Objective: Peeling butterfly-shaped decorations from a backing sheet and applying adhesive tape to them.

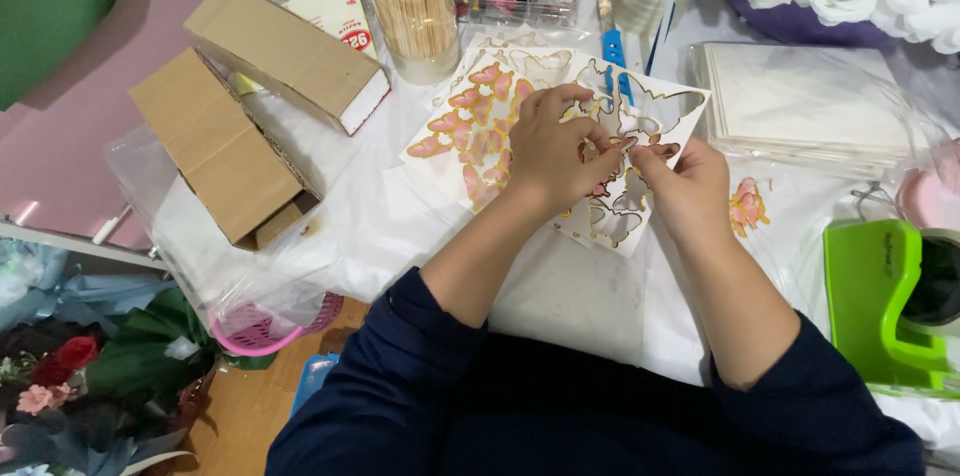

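Left hand [550, 146] pressing flat on a punched butterfly cut-out sheet [640, 151] to steady it, right hand [685, 176] pinching a small piece at the sheet's centre between thumb and forefinger, fingertips of both nearly touching, pink butterfly sheet [470, 121] just beyond the left knuckles.

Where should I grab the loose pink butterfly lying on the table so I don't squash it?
The loose pink butterfly lies flat on the white table cover, just right of the right hand. Probably best to pinch one thin wing edge from the open right side, sliding a fingertip under it. Its flat pose offers no other grip.
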